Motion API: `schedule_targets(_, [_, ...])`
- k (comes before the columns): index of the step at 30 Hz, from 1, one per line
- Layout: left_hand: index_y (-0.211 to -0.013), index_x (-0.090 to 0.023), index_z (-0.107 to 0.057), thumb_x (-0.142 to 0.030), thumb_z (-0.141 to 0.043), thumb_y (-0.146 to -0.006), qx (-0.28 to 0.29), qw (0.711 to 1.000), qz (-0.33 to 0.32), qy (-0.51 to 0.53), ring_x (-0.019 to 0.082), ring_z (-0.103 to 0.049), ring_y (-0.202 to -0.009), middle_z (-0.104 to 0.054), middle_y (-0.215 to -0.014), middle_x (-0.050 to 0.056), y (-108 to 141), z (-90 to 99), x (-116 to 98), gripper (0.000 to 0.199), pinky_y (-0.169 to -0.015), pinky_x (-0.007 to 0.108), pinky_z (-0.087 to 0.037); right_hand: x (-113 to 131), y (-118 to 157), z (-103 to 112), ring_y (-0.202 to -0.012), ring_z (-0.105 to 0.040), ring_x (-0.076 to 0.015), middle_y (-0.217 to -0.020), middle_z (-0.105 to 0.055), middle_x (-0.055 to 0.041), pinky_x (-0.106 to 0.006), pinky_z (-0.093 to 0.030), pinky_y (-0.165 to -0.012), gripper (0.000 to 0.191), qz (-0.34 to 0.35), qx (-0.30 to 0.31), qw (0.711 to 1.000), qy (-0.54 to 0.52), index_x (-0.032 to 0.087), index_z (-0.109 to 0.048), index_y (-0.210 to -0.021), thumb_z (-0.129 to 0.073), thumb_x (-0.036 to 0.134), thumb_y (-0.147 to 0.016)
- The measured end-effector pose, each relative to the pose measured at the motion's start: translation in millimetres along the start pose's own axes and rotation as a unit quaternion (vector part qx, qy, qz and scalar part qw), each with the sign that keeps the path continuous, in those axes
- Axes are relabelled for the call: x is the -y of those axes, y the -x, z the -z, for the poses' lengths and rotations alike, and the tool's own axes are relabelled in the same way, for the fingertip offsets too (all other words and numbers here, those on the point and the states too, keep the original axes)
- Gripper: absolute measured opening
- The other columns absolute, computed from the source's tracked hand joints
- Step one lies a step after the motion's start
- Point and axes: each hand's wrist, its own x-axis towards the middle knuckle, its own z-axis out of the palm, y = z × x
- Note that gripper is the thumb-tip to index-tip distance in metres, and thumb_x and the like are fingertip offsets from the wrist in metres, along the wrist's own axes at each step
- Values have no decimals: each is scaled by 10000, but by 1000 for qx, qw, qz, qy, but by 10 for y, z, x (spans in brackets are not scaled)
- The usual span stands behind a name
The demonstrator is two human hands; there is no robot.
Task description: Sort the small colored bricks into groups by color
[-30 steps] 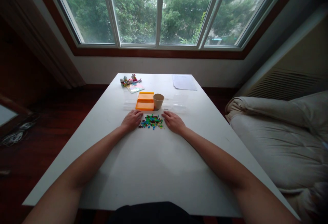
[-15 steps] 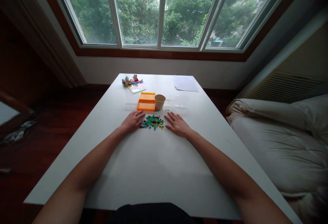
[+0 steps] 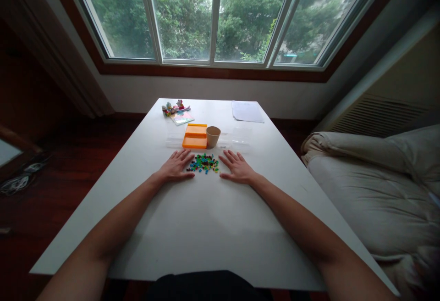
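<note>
A loose pile of small coloured bricks [image 3: 204,163], mostly green and blue, lies on the white table [image 3: 202,218]. Just left of the pile, my left hand [image 3: 176,165] rests with its fingers spread and the thumb pointing at the bricks. My right hand [image 3: 237,167] lies on the opposite side, fingers apart and nothing in it. Behind the pile sits an orange tray [image 3: 195,141] with a raised ridge across it. A tan cup [image 3: 213,137] stands upright against the tray's right side.
Clear plastic pieces [image 3: 237,140] lie on both sides of the tray and cup. At the far left are small toy figures [image 3: 175,107] on a shiny card [image 3: 183,117]. Sheets of paper [image 3: 247,111] lie far right. A beige sofa [image 3: 371,191] stands right of the table.
My left thumb has swung out from the other fingers toward the near side of the pile. My right thumb sits slightly lower and wider. The bricks look unchanged; the view shifted a little.
</note>
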Motion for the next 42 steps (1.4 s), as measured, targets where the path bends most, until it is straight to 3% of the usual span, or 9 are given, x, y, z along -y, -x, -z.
schedule_targets(15, [-1577,-273,-266,-788,-470,-811,13,999,28,-23,327,-113,-1534,-151,-1663,92,0,-113,-41,946,-1225,523,-81,115,44,-13,-1528,-125,-332,-1659,-143,-86,-631,-48,-1197,874,-31,6,999,13,345,-238,-1577,-397,816,-859])
schedule_targets(22, [-1592,-279,-212,-821,-402,-819,47,997,45,-46,313,-67,-1541,-86,-1674,70,5,-40,-114,963,-1230,518,-53,162,12,35,-1534,-48,-350,-1670,-46,-74,-660,-16,-1180,962,-61,57,996,22,345,-176,-1590,-341,884,-811])
schedule_targets(42, [-1592,-296,-204,-843,-372,-809,51,994,89,-37,354,-66,-1534,-88,-1675,68,-57,-27,-219,969,-1203,600,-44,185,2,82,-1532,-51,-357,-1673,-36,-63,-634,-28,-1188,969,-72,59,995,31,336,-183,-1592,-305,894,-809])
